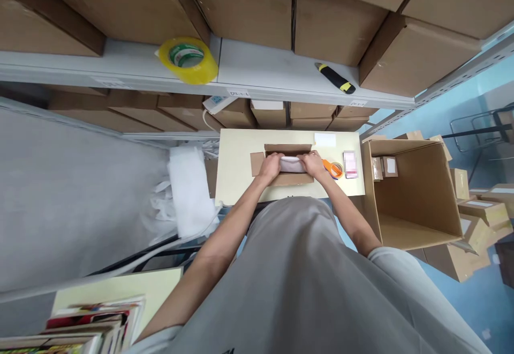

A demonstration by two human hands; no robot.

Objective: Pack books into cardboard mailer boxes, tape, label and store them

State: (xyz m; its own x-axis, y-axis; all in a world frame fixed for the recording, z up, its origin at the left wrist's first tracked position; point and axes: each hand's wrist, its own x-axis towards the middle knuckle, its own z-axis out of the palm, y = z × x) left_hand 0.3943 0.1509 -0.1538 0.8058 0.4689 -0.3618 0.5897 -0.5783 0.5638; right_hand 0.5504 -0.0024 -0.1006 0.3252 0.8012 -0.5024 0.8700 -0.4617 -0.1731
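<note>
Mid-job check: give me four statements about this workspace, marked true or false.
1. A small, open brown cardboard box rests on the cream tabletop. True.
2. Only the left hand touches the pale rectangular item at the box's opening. False: the right hand touches it too.
3. A yellow tape roll with a green core lies on the grey metal shelf. True.
4. The black-and-yellow utility knife lies beside the box. False: the knife lies on that shelf.

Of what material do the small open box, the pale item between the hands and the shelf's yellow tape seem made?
Small open box: likely matt cardboard, from plain brown, stiff flaps. Pale item: smooth, perhaps plastic or foam wrap; too small to tell. Yellow tape: apparently glossy plastic film, by its shine.
</note>
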